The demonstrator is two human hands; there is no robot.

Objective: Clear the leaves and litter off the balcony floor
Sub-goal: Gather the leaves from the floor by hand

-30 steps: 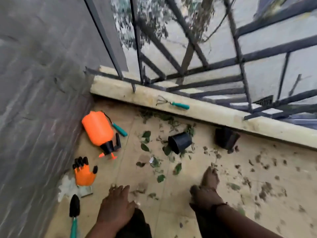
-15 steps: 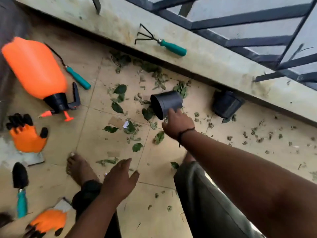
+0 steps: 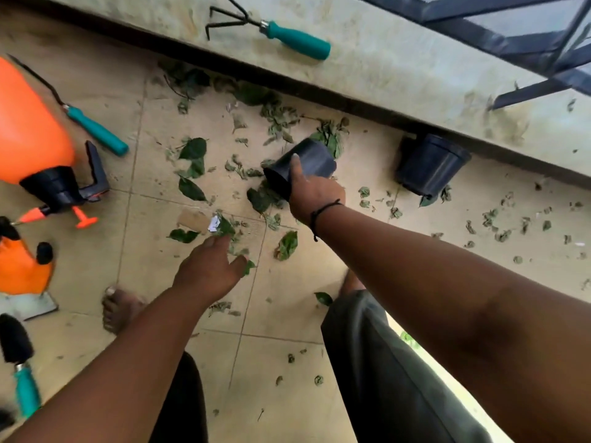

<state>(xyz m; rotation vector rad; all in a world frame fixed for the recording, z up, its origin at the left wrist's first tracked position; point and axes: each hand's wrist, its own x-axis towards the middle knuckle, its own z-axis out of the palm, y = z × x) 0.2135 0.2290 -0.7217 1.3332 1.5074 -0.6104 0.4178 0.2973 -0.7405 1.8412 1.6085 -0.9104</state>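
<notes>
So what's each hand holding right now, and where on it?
The right hand grips the tipped black pot at its rim, thumb along the outside. The left hand holds nothing; its fingers reach open toward the leaves.

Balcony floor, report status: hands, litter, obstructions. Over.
Right hand grips the tipped black pot. Left hand open, over the leaves. Leaves scattered across the tiles, none collected. Orange sprayer lies left, clear of both hands.

No writing can be read anywhere (tools, pots and sprayer bear none).
</notes>
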